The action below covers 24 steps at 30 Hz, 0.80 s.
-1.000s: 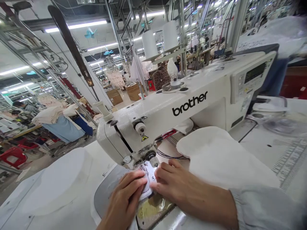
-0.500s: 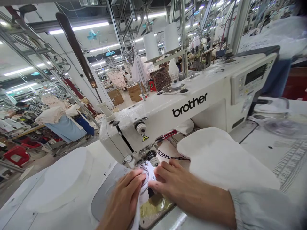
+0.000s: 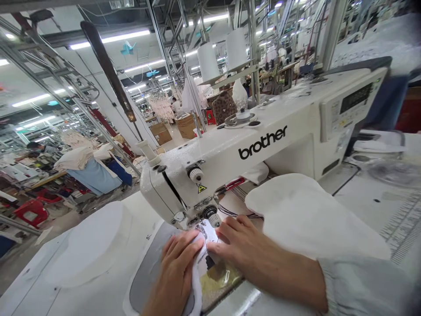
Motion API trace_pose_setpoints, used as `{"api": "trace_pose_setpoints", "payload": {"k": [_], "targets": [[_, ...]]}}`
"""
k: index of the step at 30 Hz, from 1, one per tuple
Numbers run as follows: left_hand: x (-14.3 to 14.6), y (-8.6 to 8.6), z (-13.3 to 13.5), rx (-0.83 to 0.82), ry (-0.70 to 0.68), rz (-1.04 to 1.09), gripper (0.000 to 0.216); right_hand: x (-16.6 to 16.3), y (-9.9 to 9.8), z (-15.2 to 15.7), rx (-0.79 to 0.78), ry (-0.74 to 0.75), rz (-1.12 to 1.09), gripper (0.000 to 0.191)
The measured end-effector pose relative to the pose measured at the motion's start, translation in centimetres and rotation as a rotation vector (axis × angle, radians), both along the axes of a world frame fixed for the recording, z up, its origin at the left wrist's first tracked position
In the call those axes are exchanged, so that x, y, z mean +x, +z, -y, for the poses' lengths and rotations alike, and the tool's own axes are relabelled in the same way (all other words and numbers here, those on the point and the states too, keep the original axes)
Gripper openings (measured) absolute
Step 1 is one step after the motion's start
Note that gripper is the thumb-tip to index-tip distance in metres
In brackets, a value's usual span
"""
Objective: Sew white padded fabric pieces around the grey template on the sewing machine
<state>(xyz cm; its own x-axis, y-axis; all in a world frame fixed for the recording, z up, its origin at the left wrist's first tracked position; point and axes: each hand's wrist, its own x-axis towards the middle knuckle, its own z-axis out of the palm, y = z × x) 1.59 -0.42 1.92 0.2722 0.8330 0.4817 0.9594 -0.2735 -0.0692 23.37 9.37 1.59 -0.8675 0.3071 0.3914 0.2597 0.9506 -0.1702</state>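
Observation:
A white Brother sewing machine (image 3: 263, 140) stands across the table. Under its needle area (image 3: 202, 228) lies a small white fabric piece (image 3: 197, 281), curving toward me. My left hand (image 3: 176, 274) presses flat on the fabric's left side, fingers stretched toward the needle. My right hand (image 3: 243, 250) comes in from the right, fingertips pressed on the fabric just beside the presser foot. A brass-coloured plate (image 3: 219, 281) shows between the two hands. My right sleeve is white.
A stack of white fabric pieces (image 3: 302, 215) lies right of the needle, another white pile (image 3: 88, 245) on the left. Two thread cones (image 3: 223, 57) stand behind the machine. A control panel (image 3: 355, 105) sits at the right. Other workstations and a person are at far left.
The fabric piece has turned under the needle; its edge now curves down toward me and more of the brass plate shows. Both hands shifted slightly with it.

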Motion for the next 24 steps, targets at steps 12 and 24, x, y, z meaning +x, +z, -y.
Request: {"api": "trace_pose_setpoints", "payload": {"k": [12,24], "targets": [[-0.2,1.2,0.1,-0.145,-0.017,-0.040,0.042,0.1,0.4,0.0,0.034,0.019,-0.017,0.013],[0.2,-1.3,0.6,-0.110,0.171,0.042,0.041,0.1,0.3,0.0,0.018,0.021,-0.003,0.009]]}}
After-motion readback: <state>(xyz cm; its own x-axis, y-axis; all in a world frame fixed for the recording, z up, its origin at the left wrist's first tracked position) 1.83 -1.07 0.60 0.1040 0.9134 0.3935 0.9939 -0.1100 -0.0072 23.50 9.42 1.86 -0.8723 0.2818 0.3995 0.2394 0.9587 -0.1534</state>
